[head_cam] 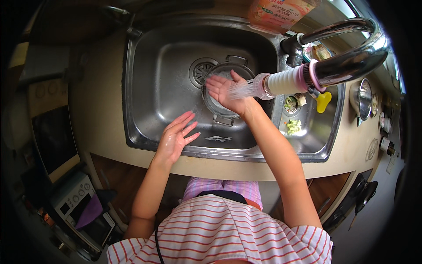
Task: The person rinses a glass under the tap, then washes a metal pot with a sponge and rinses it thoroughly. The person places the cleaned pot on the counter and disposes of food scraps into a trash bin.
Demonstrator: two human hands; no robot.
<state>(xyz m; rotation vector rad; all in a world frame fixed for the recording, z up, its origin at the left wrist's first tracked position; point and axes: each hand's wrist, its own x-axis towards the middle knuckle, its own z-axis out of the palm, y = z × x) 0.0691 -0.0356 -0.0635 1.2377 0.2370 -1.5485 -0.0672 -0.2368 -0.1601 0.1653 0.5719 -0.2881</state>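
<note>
Water sprays from the flexible faucet nozzle (263,86) onto my right hand (227,90), which lies palm up with spread fingers and holds nothing. Beneath that hand, a round two-handled pot (216,107) stands in the large basin of the stainless steel sink (174,66), beside the drain strainer (201,71). My left hand (176,137), wet and empty with its fingers apart, is over the near edge of the basin, left of the pot. My right hand hides part of the pot's inside.
A curved chrome faucet (349,66) arches in from the right. Vegetable scraps (293,126) lie in the small basin, near a yellow valve handle (323,101). A dish soap bottle (278,15) stands behind the sink; a metal bowl (364,99) is on the right counter.
</note>
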